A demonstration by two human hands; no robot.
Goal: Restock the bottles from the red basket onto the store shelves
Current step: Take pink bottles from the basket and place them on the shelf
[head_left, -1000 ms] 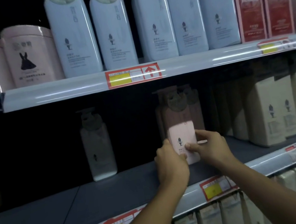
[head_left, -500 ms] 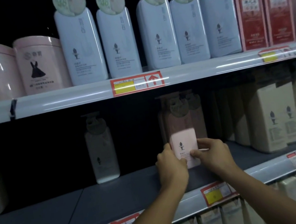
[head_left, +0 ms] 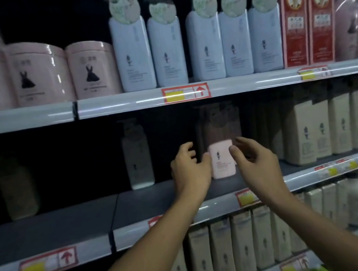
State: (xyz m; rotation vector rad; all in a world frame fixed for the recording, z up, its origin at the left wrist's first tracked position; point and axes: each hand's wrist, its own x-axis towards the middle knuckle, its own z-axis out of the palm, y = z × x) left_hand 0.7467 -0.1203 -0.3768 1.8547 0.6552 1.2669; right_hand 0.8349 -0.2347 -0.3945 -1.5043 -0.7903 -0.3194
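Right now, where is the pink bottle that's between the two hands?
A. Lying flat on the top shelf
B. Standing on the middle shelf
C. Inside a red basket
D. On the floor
B: the pink bottle stands upright on the dark middle shelf, with the left hand and right hand on either side of it.

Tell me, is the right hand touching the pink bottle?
Cannot tell. In the head view the right hand has loosely spread fingers and its thumb tip overlaps the edge of the pink bottle, with no clear gap or contact.
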